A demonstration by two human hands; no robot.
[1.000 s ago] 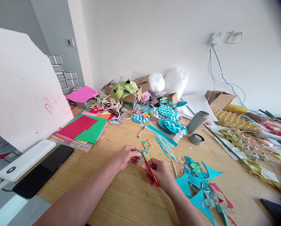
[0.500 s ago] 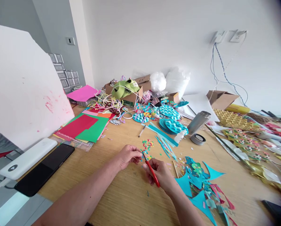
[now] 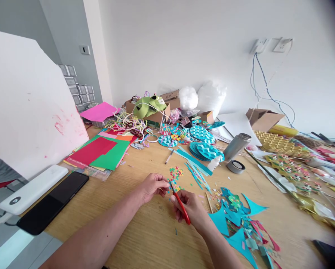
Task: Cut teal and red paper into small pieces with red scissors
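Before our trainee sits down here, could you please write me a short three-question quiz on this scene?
1. Which hand holds the red-handled scissors?
2. True or false: the black phone lies on top of the long white device.
3. What colour are the stacked wavy discs beside the small white bottle?
a) yellow
b) turquoise blue
c) red

Key:
1. The right hand.
2. False; the black phone lies beside the long white device.
3. b) turquoise blue.
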